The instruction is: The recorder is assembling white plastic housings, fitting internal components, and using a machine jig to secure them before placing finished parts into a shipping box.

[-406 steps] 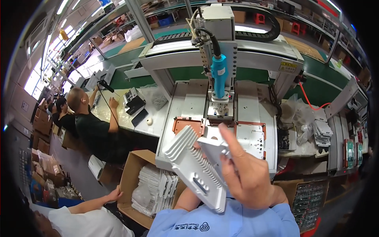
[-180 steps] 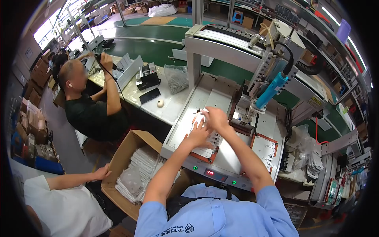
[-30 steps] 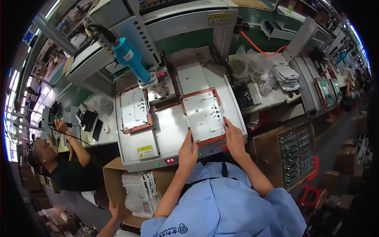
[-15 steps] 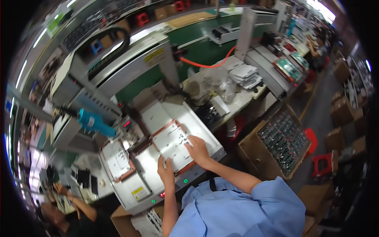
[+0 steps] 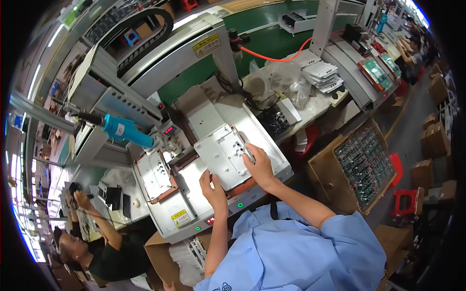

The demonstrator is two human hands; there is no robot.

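A white rectangular panel [image 5: 221, 157] with small holes and dark fittings lies tilted over a red-brown fixture frame [image 5: 241, 186] on the machine bed. My right hand [image 5: 260, 169] grips the panel's right edge, thumb and fingers pressed to it. By the panel's lower left edge, my left hand [image 5: 214, 194] has its thumb and fingers curved apart, with nothing visible between them. I cannot tell whether its fingertips touch the panel. To the left, a second white panel [image 5: 154, 174] rests in another red-brown fixture, beneath a teal screwdriver unit [image 5: 127, 132].
A gantry beam [image 5: 194, 41] spans the machine behind the panels. On the right stands a cardboard box [image 5: 323, 172] beside a tray of circuit boards [image 5: 366, 165]. Stacked white parts [image 5: 323, 75] lie on the far bench. At left, a co-worker [image 5: 104, 247] handles something dark.
The panel under my hands has shifted and tilted out of line with its fixture, and my right hand now grips its edge. The whole view has also shifted.
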